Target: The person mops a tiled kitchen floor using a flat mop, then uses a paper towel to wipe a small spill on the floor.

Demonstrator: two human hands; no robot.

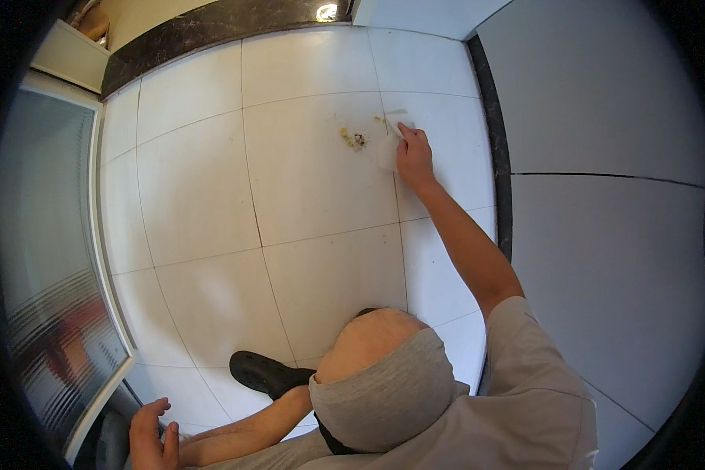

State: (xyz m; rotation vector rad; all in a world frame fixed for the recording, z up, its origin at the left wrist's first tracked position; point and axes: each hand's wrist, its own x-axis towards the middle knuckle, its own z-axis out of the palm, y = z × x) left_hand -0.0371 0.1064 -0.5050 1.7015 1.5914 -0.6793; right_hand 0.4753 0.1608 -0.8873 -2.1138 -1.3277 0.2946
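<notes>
My right hand (415, 154) is low over the white floor tiles (323, 194), its fingers closed on a thin white sheet (389, 154), likely tissue or paper. Just left of the sheet lies a small mess of yellow and dark brown bits (355, 140) on the floor. Another yellow spot (379, 119) lies by the tip of the sheet, near a faint wet-looking smear (397, 111). My left hand (154, 437) is at the bottom left beside my lower leg, fingers apart and slightly bent, holding nothing visible.
A ribbed glass door (47, 235) in a white frame stands on the left. Grey panels (599, 247) with a dark base strip rise on the right. A dark marble skirting (211, 26) runs along the back. My bent knee and a black clog (264, 373) are below.
</notes>
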